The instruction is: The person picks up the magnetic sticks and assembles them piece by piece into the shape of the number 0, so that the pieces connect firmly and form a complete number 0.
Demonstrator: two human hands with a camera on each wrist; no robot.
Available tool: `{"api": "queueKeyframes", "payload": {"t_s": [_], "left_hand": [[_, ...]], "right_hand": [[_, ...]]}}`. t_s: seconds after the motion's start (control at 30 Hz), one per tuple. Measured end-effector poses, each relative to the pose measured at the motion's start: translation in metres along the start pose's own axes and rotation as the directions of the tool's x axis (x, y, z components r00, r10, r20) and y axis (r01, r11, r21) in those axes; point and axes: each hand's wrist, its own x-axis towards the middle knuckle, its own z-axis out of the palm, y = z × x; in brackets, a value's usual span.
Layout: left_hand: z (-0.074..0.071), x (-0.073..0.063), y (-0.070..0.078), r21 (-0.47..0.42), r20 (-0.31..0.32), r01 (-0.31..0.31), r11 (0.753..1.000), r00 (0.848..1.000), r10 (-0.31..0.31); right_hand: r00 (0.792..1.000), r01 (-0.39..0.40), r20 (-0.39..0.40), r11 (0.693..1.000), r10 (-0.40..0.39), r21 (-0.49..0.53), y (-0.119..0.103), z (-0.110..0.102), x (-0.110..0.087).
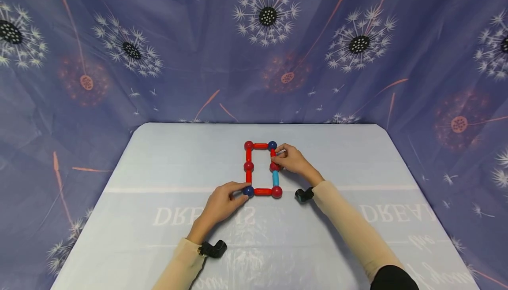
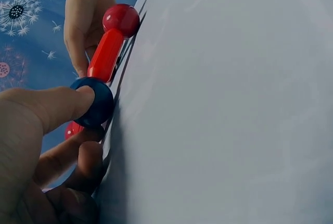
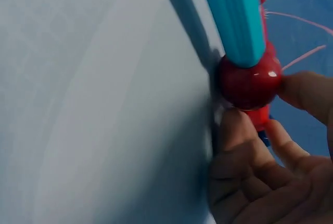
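Note:
A rectangular frame of short rods and balls lies on the table. Most rods are red, like the bottom rod (image 1: pixel 263 191); one on the right side is a light blue rod (image 1: pixel 275 178). My left hand (image 1: pixel 224 200) pinches the dark blue ball (image 2: pixel 99 101) at the near left corner between thumb and fingers. At the right side, my right hand (image 1: pixel 293 159) holds the middle red ball (image 3: pixel 251 83), its fingers also beside the red rod above. A second dark blue ball (image 1: pixel 272 145) forms the far right corner; a red ball (image 1: pixel 277 192) forms the near right one.
The table (image 1: pixel 166 158) has a white cover with faint printed lettering. Behind it and at its sides hangs a purple cloth (image 1: pixel 206 52) with dandelion prints. A black wrist camera (image 1: pixel 214 249) sits on the left wrist, another black camera (image 1: pixel 304 195) on the right.

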Motion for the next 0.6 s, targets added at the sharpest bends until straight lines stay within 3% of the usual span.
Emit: {"api": "queueKeyframes", "payload": {"t_s": [0.2,0.33,0.6], "left_hand": [[-0.002,-0.001,-0.001,-0.033,-0.029,-0.02,0.999,0.999,0.019],[-0.004,0.002,0.0,-0.042,-0.056,-0.04,0.998,0.998,0.037],[-0.006,0.012,-0.001,-0.047,-0.042,-0.003,0.999,0.999,0.001]], "right_hand": [[0.995,0.068,0.08,0.995,-0.062,-0.067,-0.001,0.001,-0.008],[0.995,0.083,0.063,0.994,-0.079,-0.068,-0.002,0.004,-0.005],[0.997,0.07,0.018,0.995,-0.069,-0.071,-0.002,0.006,0.006]]}}
